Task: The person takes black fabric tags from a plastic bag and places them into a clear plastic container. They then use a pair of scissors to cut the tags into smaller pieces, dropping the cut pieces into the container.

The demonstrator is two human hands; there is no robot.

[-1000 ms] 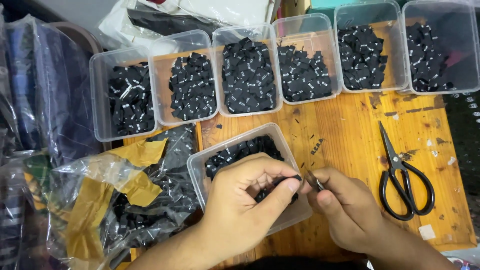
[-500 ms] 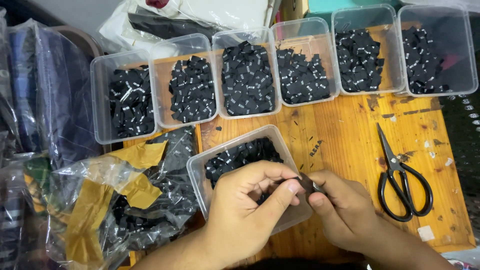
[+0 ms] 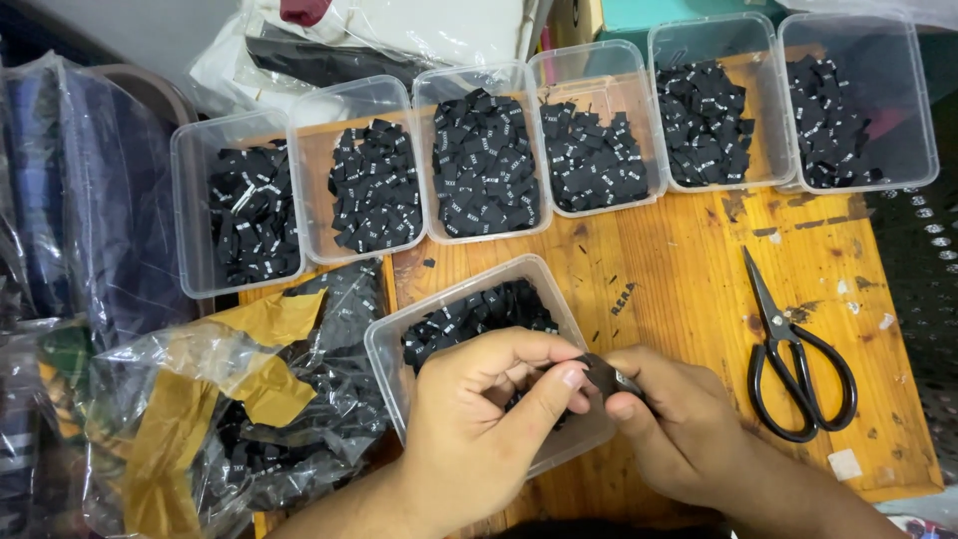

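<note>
**Pinching one small black label over the near tub**

Both hands are meeting just above the near clear tub (image 3: pixel 479 329), at about six o'clock on the wooden worktop (image 3: pixel 679 269). The left hand (image 3: pixel 479 429) is closing thumb and forefinger on a small black fabric label (image 3: pixel 599 374); the right hand (image 3: pixel 689 429) is gripping the same label from its three o'clock side, so the piece is bridging the two sets of fingertips.

To do this well, it seems wise to be keeping the pinch light and right at the label's edges, and to be holding it over the tub so a slipped piece is falling back in with the rest.

The label is looking dark, flat and folded, with a pale mark at one end; finer detail is too small to tell. More like it are filling the six tubs (image 3: pixel 484 160) lined up at twelve o'clock. Black scissors (image 3: pixel 793 354) are lying at three o'clock, a crumpled plastic bag (image 3: pixel 230 399) at nine.
</note>
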